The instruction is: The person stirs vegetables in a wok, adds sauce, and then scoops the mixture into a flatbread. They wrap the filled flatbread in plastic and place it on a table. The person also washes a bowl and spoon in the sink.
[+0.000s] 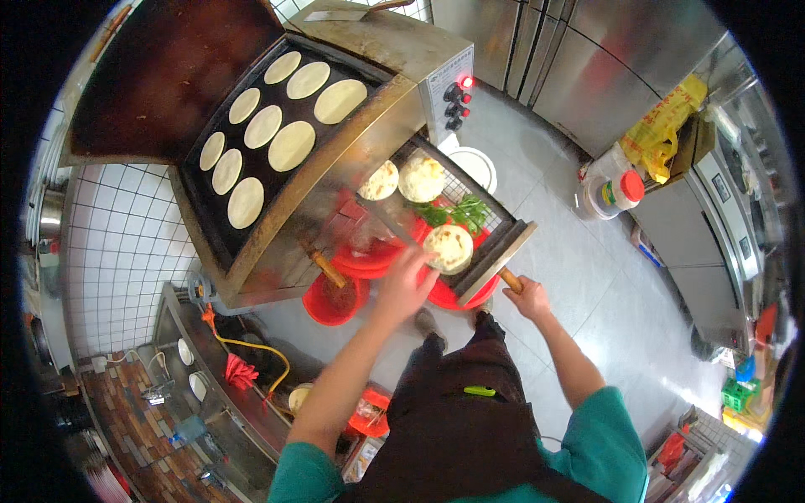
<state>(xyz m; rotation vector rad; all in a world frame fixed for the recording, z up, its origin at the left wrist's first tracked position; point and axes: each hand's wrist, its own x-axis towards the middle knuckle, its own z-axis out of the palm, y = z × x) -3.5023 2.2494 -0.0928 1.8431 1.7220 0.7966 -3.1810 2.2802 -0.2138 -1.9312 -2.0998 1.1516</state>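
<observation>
My right hand (pixel 530 298) grips the wooden handle (pixel 511 280) of a wire-rack drawer (pixel 503 251) pulled out from the metal griddle oven. My left hand (pixel 407 281) reaches over the drawer, its fingertips at the edge of a browned flatbread (pixel 448 249); whether they pinch it cannot be told. Two more browned flatbreads, one (pixel 422 178) on the rack and one (pixel 379 181) nearer the oven, lie further in. Above, several pale dough rounds (pixel 292 146) lie in rows on the dark griddle plate (pixel 251 170), under its raised lid (pixel 170 75).
Beneath the drawer stand red basins (pixel 468 300) with green leaves (pixel 468 214) and a red bucket (pixel 333 302). A second wooden handle (pixel 328 269) juts from the oven front. A red-lidded jar (pixel 619 190) stands at the right, a sink counter (pixel 233 402) at the lower left.
</observation>
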